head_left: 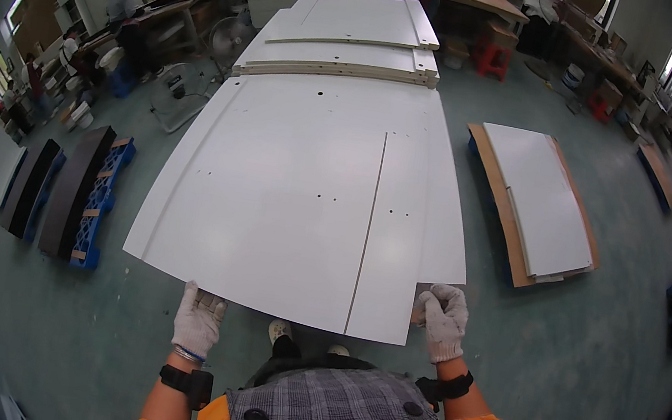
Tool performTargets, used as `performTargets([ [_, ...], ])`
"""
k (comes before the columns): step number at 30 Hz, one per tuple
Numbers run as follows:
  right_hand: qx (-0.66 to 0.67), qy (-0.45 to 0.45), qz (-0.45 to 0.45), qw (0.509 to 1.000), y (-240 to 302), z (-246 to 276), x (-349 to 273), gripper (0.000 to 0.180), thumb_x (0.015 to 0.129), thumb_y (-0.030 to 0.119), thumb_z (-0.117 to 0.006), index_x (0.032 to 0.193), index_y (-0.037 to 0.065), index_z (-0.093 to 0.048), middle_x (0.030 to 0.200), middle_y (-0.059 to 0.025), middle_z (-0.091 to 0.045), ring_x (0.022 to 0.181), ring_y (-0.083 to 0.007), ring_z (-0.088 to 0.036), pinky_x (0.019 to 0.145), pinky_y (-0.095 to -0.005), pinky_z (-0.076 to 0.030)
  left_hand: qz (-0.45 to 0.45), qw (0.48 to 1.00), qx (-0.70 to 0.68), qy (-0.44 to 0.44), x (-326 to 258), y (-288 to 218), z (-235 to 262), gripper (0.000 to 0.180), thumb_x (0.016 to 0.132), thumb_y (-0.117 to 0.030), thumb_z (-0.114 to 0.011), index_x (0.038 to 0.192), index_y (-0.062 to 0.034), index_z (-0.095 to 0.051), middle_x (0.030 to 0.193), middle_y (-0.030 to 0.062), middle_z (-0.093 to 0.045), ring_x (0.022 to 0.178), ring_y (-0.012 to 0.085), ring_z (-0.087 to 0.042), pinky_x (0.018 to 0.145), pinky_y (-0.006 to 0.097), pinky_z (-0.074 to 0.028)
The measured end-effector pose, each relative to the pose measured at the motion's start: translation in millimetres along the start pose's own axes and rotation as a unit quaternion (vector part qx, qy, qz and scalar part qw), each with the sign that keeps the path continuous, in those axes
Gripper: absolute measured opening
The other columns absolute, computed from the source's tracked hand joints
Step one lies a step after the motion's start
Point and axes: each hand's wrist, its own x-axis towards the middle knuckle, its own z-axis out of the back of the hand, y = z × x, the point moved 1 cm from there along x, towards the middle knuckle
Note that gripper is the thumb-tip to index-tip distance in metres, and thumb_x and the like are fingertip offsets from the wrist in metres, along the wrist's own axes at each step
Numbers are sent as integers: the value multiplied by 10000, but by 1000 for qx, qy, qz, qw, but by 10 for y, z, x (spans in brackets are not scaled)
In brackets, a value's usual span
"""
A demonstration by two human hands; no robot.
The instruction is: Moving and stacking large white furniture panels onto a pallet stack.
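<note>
A large white panel [269, 191] lies flat in front of me, with a few small dark holes and a long narrow slot on its right part. My left hand [199, 317], in a white knit glove, is at the near left edge, thumb at the rim and fingers curled against the edge. At the near right corner my right hand [445, 324], gloved too, is closed with its fingers bent. A small grey-brown patch [419, 308] shows beside those fingers; I cannot make out what it is.
More white panels [334, 45] are stacked at the far end. To the right, white boards [533, 196] lie on brown sheeting. Dark stacks on blue pallets [101, 210] stand left. A floor fan [227, 39], red stool [492, 59], workbenches and other people are farther off.
</note>
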Motion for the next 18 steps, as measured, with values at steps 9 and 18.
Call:
performTargets([
  [9, -4, 191, -180, 965, -23, 22, 17, 429, 960, 413, -507, 1048, 0, -581, 888, -69, -619, 725, -115, -602, 621, -275, -535, 121, 991, 56, 32, -276, 350, -543, 257, 957, -314, -546, 1098, -101, -517, 1073, 118, -570, 1021, 274, -569, 867, 459, -511],
  [18, 22, 217, -146, 965, 34, -160, -72, 465, 961, 366, -521, 1139, -62, -560, 1029, -108, -625, 911, -161, -630, 788, -299, -544, 103, 992, 27, 68, -237, 509, -530, 116, 965, -166, -499, 1031, -86, -550, 1118, 114, -557, 1069, 280, -559, 941, 481, -509],
])
